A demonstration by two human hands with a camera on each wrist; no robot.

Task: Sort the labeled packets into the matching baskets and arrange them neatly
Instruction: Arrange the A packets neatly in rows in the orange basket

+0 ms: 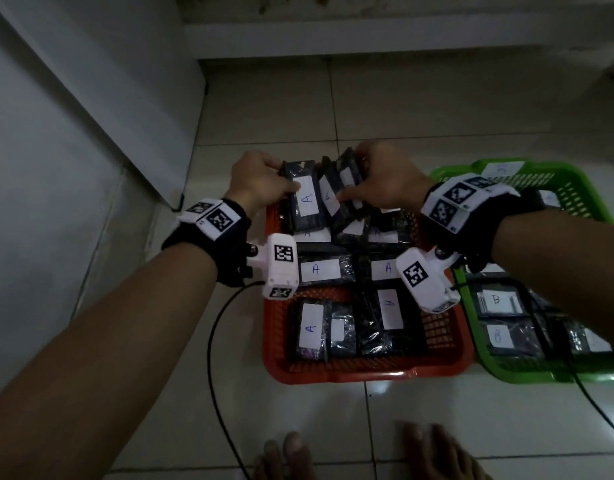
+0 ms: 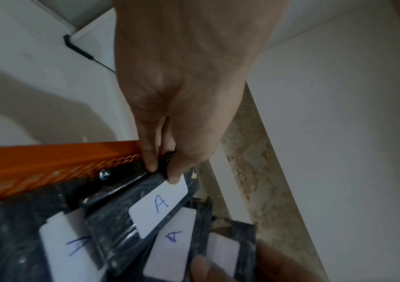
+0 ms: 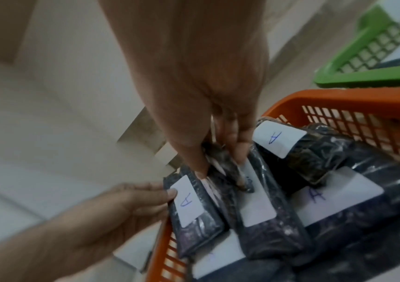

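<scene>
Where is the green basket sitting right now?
In the head view the green basket sits on the tiled floor at the right, touching or nearly touching the orange basket, under the right hand's forearm.

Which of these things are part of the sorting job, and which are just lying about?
Part of the job:
- orange plastic basket with dark plastic-wrapped packets labelled A
- green plastic basket with dark packets labelled B
- left hand gripping one A packet
- right hand gripping other A packets

Just there:
- black cable
- tiled floor
- bare feet
</scene>
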